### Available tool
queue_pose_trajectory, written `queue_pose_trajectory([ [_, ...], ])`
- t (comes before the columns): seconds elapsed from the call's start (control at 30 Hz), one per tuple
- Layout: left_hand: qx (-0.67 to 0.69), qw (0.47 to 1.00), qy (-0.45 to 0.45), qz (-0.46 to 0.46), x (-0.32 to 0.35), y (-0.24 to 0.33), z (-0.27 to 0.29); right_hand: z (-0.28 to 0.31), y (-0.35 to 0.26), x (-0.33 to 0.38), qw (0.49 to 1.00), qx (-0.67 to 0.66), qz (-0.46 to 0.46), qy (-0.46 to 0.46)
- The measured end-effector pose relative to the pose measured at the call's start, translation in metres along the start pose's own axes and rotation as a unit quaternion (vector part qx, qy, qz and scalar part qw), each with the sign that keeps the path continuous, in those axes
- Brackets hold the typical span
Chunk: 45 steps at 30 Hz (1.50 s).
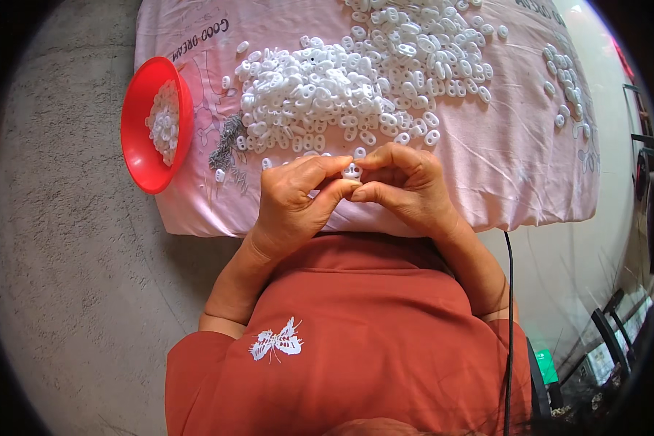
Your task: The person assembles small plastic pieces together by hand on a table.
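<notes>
White plastic, the small piece (352,171) is mostly hidden between the fingertips of the left hand (296,203) and right hand (407,189), both pinching it over the near edge of the pink cloth (516,152). One red bowl (139,138) holds more pieces; the big heap (356,83) is too dense to count, and the small grey pile (227,145) is hard to make out.

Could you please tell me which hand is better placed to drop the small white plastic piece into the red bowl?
Left, probably: the left hand shares the small white plastic piece with the right hand, and the red plastic bowl lies on its side.
</notes>
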<state>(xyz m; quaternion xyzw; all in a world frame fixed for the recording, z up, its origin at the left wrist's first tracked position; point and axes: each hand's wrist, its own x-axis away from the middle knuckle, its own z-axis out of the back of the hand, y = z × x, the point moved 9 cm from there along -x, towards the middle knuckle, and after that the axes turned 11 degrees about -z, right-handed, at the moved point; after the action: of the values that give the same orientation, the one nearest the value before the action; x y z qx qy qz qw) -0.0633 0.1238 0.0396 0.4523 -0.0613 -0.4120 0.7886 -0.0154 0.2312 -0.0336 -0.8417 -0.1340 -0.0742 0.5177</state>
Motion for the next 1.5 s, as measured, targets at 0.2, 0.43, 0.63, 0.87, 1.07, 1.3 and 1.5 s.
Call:
queue_pose_trajectory([
  [0.2,-0.029,0.999,0.003,-0.029,0.001,0.005,0.0,0.0,0.001,0.0,1.0,-0.023,-0.002,-0.001],
  [0.43,-0.044,0.998,-0.001,-0.043,0.0,0.011,0.001,-0.002,-0.006,0.001,0.998,0.045,0.042,-0.007],
  [0.63,-0.019,1.0,-0.001,-0.016,-0.005,0.004,0.002,0.0,0.0,0.001,0.999,-0.045,0.017,-0.005],
  [0.87,0.016,1.0,0.014,0.001,-0.008,-0.003,0.0,0.002,0.001,-0.001,0.998,-0.07,0.001,-0.004],
  [1.07,0.025,0.989,0.092,0.112,0.013,-0.041,0.028,0.01,-0.008,-0.002,0.997,-0.061,0.012,0.043],
  [1.3,-0.076,0.94,0.305,0.13,0.036,-0.087,0.177,0.041,-0.02,0.009,0.973,-0.071,0.096,0.196],
  [1.5,-0.243,0.891,0.372,0.095,0.059,-0.095,0.237,0.042,-0.023,0.012,0.964,-0.051,0.11,0.237],
])
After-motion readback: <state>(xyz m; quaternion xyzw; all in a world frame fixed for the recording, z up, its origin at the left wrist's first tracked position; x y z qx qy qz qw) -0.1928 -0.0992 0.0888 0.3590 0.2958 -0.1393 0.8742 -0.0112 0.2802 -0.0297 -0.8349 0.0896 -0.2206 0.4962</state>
